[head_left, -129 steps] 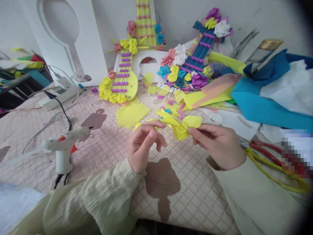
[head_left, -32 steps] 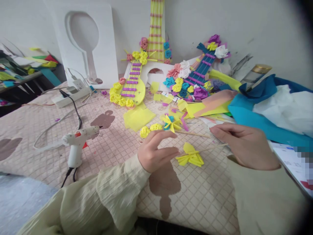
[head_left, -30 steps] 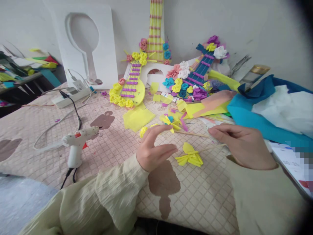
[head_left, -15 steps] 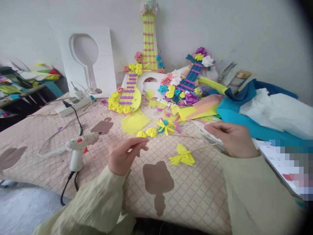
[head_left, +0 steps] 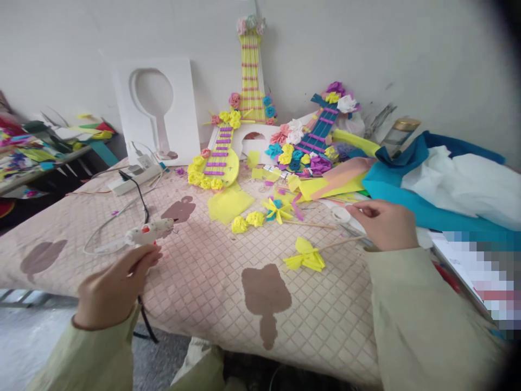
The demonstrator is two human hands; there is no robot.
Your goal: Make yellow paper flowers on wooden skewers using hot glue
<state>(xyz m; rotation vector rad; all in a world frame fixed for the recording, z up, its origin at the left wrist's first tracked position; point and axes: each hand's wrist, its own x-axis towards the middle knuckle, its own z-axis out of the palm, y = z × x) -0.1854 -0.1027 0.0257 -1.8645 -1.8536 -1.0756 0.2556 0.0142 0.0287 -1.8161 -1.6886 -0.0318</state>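
Note:
My left hand (head_left: 118, 279) is closed around the handle of a white glue gun (head_left: 148, 232) at the left, hiding most of the handle; the nozzle points right. My right hand (head_left: 382, 222) is raised at the right with thumb and finger pinched together, and what they hold, if anything, is too small to tell. Beside its fingertips is a white ring (head_left: 340, 214). A yellow paper flower (head_left: 305, 256) lies on its side, its thin stick running toward my right wrist. Behind it rest a star-shaped yellow flower (head_left: 278, 210) on a stick and yellow paper rosettes (head_left: 255, 219).
Decorated paper instruments (head_left: 222, 152) lean at the back beside a white cut-out board (head_left: 187, 108). A power strip (head_left: 134, 182) and cables lie left. Blue paper (head_left: 391, 190), white paper (head_left: 480, 184) and a gold-lidded jar (head_left: 401, 133) occupy the right. The quilted tablecloth (head_left: 325, 320) has brown patches.
My left hand has moved left from the table's middle to the glue gun and closed on its handle. My right hand stays nearly in place. The view has shifted slightly left.

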